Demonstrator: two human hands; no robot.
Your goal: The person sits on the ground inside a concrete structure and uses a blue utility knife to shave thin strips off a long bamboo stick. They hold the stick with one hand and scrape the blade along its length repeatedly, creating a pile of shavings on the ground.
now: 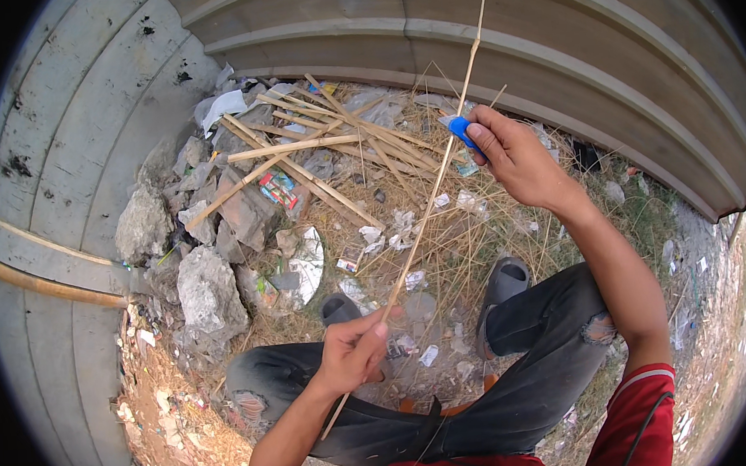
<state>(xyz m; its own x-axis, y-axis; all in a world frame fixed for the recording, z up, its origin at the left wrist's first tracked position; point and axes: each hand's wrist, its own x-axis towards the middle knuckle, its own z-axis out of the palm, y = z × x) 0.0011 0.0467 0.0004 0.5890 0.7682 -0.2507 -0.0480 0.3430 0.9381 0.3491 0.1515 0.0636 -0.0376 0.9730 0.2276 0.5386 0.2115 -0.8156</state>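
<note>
My left hand (352, 354) is closed round the lower part of a long, thin bamboo strip (428, 218), just above my left knee. The strip slants up and away to the right, past the top edge of the view, with a knobby joint near its upper part. Farther out, my right hand (509, 146) grips a blue-handled utility knife (462, 130). Its short blade lies against or very close to the strip; I cannot tell whether it cuts in. The strip's lower end sticks out below my left hand, over my thigh.
Ahead lies a loose pile of split bamboo pieces (299, 143) on dry grass and litter. Grey rocks (210, 286) are heaped at the left, beside a broken white piece (309, 267). Corrugated metal sheeting (318, 31) closes off the far side, and grey panels (83, 105) the left.
</note>
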